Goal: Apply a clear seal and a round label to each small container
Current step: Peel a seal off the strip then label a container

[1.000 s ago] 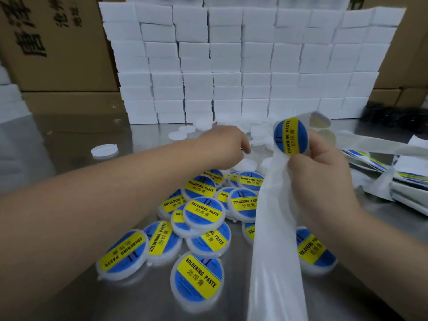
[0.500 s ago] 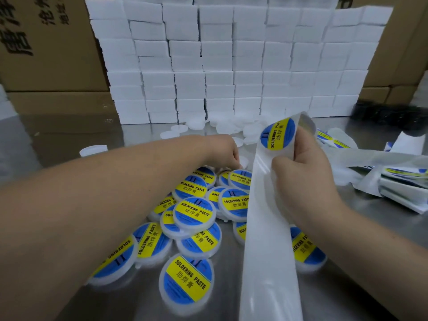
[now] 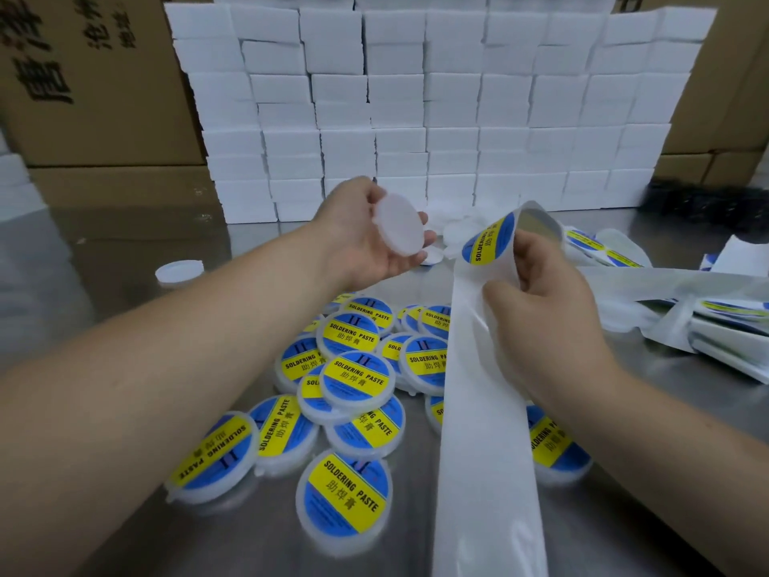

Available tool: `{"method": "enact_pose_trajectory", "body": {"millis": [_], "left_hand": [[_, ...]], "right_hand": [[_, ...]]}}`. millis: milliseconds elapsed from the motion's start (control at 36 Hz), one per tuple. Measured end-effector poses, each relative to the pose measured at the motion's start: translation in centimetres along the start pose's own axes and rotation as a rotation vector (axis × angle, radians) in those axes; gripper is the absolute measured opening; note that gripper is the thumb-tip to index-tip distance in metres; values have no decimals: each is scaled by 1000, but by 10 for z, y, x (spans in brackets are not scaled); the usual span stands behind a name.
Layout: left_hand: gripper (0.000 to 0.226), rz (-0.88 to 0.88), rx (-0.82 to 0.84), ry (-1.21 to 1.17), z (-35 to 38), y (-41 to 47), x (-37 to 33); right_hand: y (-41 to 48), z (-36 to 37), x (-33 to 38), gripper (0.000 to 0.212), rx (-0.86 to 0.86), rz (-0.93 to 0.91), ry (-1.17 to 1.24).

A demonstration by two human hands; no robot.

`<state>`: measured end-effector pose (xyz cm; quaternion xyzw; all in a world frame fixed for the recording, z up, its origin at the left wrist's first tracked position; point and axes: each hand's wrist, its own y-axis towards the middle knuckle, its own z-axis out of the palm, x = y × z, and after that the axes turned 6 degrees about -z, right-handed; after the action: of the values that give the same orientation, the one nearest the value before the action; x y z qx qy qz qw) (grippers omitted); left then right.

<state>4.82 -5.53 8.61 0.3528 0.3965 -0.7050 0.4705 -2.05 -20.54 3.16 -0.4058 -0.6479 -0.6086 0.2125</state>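
Steel table, white boxes stacked at 12 o'clock.
Left hand grasps a blank container, closed, contents hidden, at 12 o'clock from the pile of labelled containers. Right hand, at 3 o'clock from it, pinches the liner, where a round label lifts at the fold, apart from the container.

Bright, even light. The metal table left of the left hand mirrors the boxes; edges bend and look slightly soft.
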Motion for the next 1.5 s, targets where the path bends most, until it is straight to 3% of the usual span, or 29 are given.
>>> {"method": "enact_pose_trajectory", "body": {"millis": [139, 222, 333, 528, 667, 889, 1028, 1111, 1250, 1333, 1500], "left_hand": [[25, 91, -80, 145, -1, -35, 16], [31, 235, -131, 464, 0, -47, 31], [5, 590, -177, 938, -1, -51, 43], [29, 822, -202, 1343, -3, -56, 47], [30, 986, -304, 1535, -2, -59, 47], [42, 959, -340, 1510, -5, -59, 32], [18, 870, -477, 1349, -15, -54, 16], [18, 811, -574, 1277, -22, -49, 11], [22, 751, -640, 1193, -30, -44, 6], [22, 758, -644, 1174, -31, -43, 7], [19, 854, -575, 1233, -22, -47, 17]], "right_hand": [[-2, 1, -1, 38, 41, -26, -27], [-3, 2, -3, 31, 54, -52, -67], [-4, 5, -3, 39, 56, -93, -80], [-4, 5, -5, 36, 48, -127, -35], [-5, 7, -5, 46, 83, -121, 2], [-5, 6, -2, 45, 104, -137, -11], [-5, 3, -1, 44, 138, -169, -92], [-7, 4, -1, 40, 133, -208, -106], [-11, 3, 5, 54, 122, -273, -213], [-12, 3, 10, 62, 95, -295, -237], [-9, 0, 17, 65, 6, -526, -403]]}}
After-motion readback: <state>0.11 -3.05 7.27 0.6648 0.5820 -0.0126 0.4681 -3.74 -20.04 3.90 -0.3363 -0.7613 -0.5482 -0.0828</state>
